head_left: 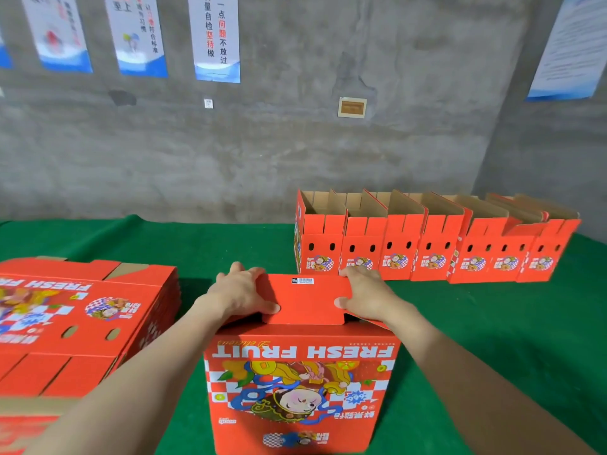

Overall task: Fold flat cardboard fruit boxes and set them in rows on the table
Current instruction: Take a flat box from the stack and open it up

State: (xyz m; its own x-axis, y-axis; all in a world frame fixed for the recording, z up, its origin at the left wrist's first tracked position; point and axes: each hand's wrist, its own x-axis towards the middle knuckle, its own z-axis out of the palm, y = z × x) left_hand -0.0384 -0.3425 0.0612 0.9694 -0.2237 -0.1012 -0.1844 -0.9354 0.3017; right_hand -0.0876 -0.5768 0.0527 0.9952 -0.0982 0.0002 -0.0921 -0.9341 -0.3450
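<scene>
Cardboard box (pixel 302 389), red, is standing upright on the green table (pixel 213 244), in the near middle, just in front of the person. Both hands are working on its top. The left hand (pixel 241 292) is gripping the left end of the red flap (pixel 308 300) that is lying across the top of the box; its fingers are curling over the far edge and its thumb is pressing on the flap surface. The right hand (pixel 364 293) is gripping the right end of the same flap in the same way, thumb on top and fingers going over the far corner. A small white barcode label (pixel 303 280) is sitting near the far edge of the flap, between the two hands. The near side of the box is facing the camera, and its picture and the words "FRESH FRUIT" are showing upside down.

To the left, well apart from the box, a stack of flat boxes (pixel 82 310) is lying on the table, printed side up. At the far right of the table, a row of folded boxes (pixel 427 251) is standing side by side, seven of them, touching each other, with open tops and brown insides showing. Behind the table, a grey wall (pixel 295 142) is carrying several posters (pixel 216 37) with Chinese writing.
</scene>
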